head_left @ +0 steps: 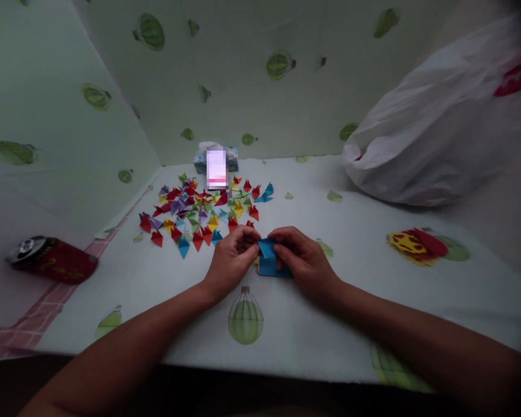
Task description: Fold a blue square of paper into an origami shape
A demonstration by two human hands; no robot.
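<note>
My left hand (231, 259) and right hand (309, 262) pinch closed on the blue paper (267, 267), from its two sides — uneven pull could crease it crooked.

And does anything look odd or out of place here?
The red can at the left looks sharply tilted; I can't tell whether it leans or the lens slants it. The bright rectangle in front of the tissue box is pixelated, hiding its contents. No spill shows.
</note>
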